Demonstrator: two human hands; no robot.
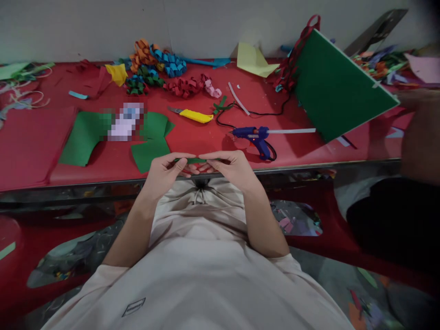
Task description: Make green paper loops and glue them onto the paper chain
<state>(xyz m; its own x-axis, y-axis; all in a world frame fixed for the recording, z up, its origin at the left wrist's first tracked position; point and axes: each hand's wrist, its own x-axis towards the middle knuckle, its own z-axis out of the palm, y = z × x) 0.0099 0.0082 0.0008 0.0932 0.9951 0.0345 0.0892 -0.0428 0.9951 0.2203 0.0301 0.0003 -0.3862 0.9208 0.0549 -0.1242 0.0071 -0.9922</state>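
Between left hand [163,175] and right hand [236,169], green paper [196,161].

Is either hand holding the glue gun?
No, the glue gun lies on the red table, while the left hand and right hand hold a green strip.

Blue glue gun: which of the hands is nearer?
Right. In the picture, the right hand is just below-left of the blue glue gun; the left hand is farther left.

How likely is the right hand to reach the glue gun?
Probably yes: the right hand is near the glue gun with nothing visible between, though it holds green paper.
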